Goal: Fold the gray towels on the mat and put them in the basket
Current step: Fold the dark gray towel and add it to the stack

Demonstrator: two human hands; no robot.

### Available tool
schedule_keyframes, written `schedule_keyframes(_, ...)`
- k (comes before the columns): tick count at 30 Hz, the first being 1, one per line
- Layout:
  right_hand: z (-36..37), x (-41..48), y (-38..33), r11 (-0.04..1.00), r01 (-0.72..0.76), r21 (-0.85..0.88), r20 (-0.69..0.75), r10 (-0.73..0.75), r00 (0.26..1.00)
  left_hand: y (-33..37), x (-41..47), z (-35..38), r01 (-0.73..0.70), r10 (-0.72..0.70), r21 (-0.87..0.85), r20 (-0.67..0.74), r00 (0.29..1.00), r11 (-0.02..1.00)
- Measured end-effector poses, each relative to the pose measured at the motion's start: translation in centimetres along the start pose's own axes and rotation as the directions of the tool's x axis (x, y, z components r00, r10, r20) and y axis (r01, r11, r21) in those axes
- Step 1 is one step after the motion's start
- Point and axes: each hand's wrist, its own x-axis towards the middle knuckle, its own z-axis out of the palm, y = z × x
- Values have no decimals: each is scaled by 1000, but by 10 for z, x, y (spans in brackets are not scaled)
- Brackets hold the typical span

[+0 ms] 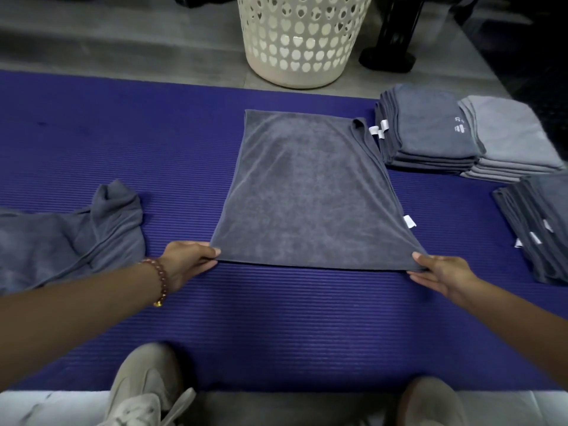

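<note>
Towel (310,192) flat on mat (123,133) | our left hand (187,259) pinches near left corner | our right hand (442,275) pinches near right corner | arms out straight

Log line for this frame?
stage: folding | left hand: pinches towel near corner | right hand: pinches other corner | basket: beyond mat

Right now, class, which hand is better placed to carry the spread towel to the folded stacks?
Probably the right hand: the folded stacks lie on the right of the mat, beyond that hand. The left hand pinches the opposite corner of the spread towel, beside the crumpled towel.
</note>
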Motion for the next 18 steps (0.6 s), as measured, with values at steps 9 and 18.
schedule_keyframes(9,24,10,-50,983,-56,174,42,49,998,65,15,33,-27,39,-194,58,998,981)
schedule_keyframes(18,66,-31,-326,576,388,720,-56,-509,859,352,-13,84,-492,573,-608,-73,816,623)
